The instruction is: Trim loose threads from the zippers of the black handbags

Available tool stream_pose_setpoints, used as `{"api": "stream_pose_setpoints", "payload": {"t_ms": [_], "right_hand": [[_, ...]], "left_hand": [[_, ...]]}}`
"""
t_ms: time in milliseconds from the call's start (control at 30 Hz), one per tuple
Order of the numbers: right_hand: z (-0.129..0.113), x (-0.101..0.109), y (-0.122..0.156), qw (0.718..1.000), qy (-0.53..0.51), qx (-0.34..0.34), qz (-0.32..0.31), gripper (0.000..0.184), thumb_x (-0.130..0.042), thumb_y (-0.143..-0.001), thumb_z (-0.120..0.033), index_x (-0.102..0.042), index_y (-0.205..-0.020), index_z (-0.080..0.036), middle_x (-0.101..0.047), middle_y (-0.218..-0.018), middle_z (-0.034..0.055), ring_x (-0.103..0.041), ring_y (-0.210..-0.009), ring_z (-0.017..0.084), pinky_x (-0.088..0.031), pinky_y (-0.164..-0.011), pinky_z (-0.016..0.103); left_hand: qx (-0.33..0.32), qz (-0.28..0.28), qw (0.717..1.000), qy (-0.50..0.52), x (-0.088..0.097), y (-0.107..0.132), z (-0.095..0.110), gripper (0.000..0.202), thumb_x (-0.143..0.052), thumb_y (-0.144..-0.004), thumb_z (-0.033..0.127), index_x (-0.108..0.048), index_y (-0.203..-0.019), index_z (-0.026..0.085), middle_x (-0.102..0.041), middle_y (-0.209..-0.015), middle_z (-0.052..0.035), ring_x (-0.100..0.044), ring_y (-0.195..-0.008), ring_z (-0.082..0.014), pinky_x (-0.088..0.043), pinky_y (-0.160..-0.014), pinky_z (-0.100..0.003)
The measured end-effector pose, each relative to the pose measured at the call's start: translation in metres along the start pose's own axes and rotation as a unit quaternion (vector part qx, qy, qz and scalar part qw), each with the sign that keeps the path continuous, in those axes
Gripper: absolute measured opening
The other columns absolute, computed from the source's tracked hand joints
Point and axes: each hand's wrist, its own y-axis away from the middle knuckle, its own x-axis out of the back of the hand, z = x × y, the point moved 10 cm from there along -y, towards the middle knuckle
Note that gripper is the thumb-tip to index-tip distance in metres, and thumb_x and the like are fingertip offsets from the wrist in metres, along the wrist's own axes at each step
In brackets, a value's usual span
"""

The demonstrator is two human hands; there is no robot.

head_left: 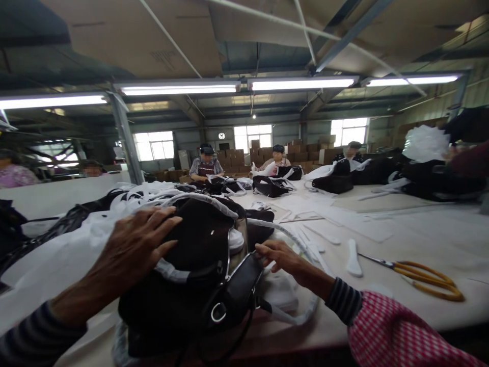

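A dark brown and black handbag [198, 265] stands on the white table [420, 239] right in front of me, its handles wrapped in white plastic. My left hand [133, 244] lies flat on the bag's top left side, fingers spread. At the bag's right edge my right hand [280, 255] has its fingers curled, touching the glossy black flap and the wrapped handle [282, 232]. Whether it grips anything is hidden.
Yellow-handled scissors [424, 278] lie to the right near the table edge. White strips [353, 257] and paper sheets are scattered mid-table. More black bags [269, 186] sit further back, where three seated people work. A heap of bags and white wrapping [76, 219] lies left.
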Motion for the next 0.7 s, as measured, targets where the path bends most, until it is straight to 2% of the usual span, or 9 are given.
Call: {"api": "stream_pose_setpoints", "payload": {"t_ms": [67, 100, 167, 267, 333, 400, 467, 600, 700], "right_hand": [[-0.003, -0.01, 0.0, 0.999, 0.029, 0.012, -0.034, 0.046, -0.058, -0.091, -0.06, -0.071, -0.094, -0.015, -0.068, -0.103, 0.0094, -0.064, -0.086, 0.02, -0.044, -0.055, 0.024], [-0.007, -0.012, -0.003, 0.998, 0.045, 0.026, -0.033, 0.044, -0.059, -0.091, -0.058, -0.071, -0.095, -0.016, -0.068, -0.103, 0.0089, -0.063, -0.088, 0.021, -0.045, -0.056, 0.025], [-0.02, -0.006, -0.011, 0.994, 0.086, 0.064, 0.023, 0.035, -0.064, -0.09, -0.049, -0.071, -0.101, -0.017, -0.067, -0.103, 0.0077, -0.062, -0.092, 0.022, -0.048, -0.066, 0.029], [-0.054, 0.001, -0.021, 0.968, 0.168, 0.146, 0.12, 0.032, -0.071, -0.086, -0.037, -0.068, -0.112, -0.019, -0.066, -0.112, 0.0073, -0.059, -0.101, 0.023, -0.047, -0.087, 0.035], [-0.077, -0.02, -0.026, 0.947, 0.233, 0.205, 0.078, 0.045, -0.077, -0.08, -0.034, -0.066, -0.122, -0.021, -0.062, -0.121, 0.0072, -0.055, -0.111, 0.026, -0.045, -0.095, 0.038], [-0.091, -0.046, -0.029, 0.92, 0.311, 0.236, 0.012, 0.057, -0.079, -0.075, -0.032, -0.063, -0.13, -0.024, -0.06, -0.126, 0.008, -0.051, -0.117, 0.029, -0.044, -0.096, 0.041], [-0.098, -0.059, -0.031, 0.894, 0.382, 0.235, -0.003, 0.06, -0.078, -0.075, -0.031, -0.062, -0.132, -0.024, -0.061, -0.123, 0.0093, -0.051, -0.115, 0.032, -0.044, -0.092, 0.041], [-0.119, -0.064, -0.026, 0.85, 0.441, 0.288, 0.014, 0.043, -0.074, -0.077, -0.03, -0.067, -0.118, -0.02, -0.065, -0.111, 0.008, -0.055, -0.106, 0.027, -0.043, -0.083, 0.035], [-0.135, -0.055, -0.014, 0.826, 0.451, 0.338, 0.023, 0.03, -0.073, -0.075, -0.025, -0.068, -0.104, -0.017, -0.066, -0.105, 0.0073, -0.057, -0.097, 0.023, -0.042, -0.079, 0.031]], "left_hand": [[0.137, 0.006, 0.99, 0.032, -0.01, 0.03, -0.048, 0.053, -0.043, -0.095, 0.047, -0.049, -0.143, 0.026, -0.049, -0.157, -0.0119, -0.045, -0.142, -0.0383, -0.044, -0.107, -0.056], [0.214, -0.024, 0.972, 0.089, -0.027, 0.048, -0.072, 0.059, -0.045, -0.093, 0.055, -0.046, -0.144, 0.025, -0.053, -0.153, -0.0145, -0.052, -0.136, -0.0372, -0.049, -0.104, -0.052], [0.357, -0.103, 0.9, 0.226, -0.076, 0.087, -0.105, 0.063, -0.047, -0.088, 0.066, -0.046, -0.137, 0.027, -0.065, -0.138, -0.0133, -0.067, -0.117, -0.0338, -0.056, -0.095, -0.045], [0.415, -0.139, 0.838, 0.326, -0.122, 0.114, -0.113, 0.052, -0.044, -0.087, 0.069, -0.056, -0.115, 0.027, -0.072, -0.12, -0.008, -0.068, -0.115, -0.0328, -0.057, -0.093, -0.042], [0.435, -0.136, 0.823, 0.338, -0.134, 0.119, -0.113, 0.051, -0.042, -0.086, 0.069, -0.058, -0.109, 0.026, -0.07, -0.12, -0.0082, -0.065, -0.118, -0.0347, -0.059, -0.083, -0.041], [0.45, -0.136, 0.812, 0.346, -0.139, 0.118, -0.11, 0.052, -0.044, -0.084, 0.069, -0.056, -0.111, 0.026, -0.068, -0.124, -0.0089, -0.065, -0.118, -0.035, -0.059, -0.074, -0.037], [0.455, -0.127, 0.809, 0.349, -0.138, 0.116, -0.108, 0.051, -0.044, -0.085, 0.066, -0.054, -0.114, 0.025, -0.068, -0.123, -0.0089, -0.066, -0.115, -0.0333, -0.057, -0.074, -0.035], [0.48, -0.117, 0.794, 0.354, -0.137, 0.122, -0.106, 0.056, -0.042, -0.084, 0.068, -0.05, -0.12, 0.026, -0.066, -0.119, -0.0093, -0.067, -0.111, -0.0314, -0.056, -0.068, -0.031], [0.491, -0.114, 0.787, 0.356, -0.136, 0.125, -0.099, 0.058, -0.042, -0.082, 0.069, -0.05, -0.121, 0.026, -0.064, -0.125, -0.0099, -0.066, -0.113, -0.0311, -0.054, -0.063, -0.028]]}}
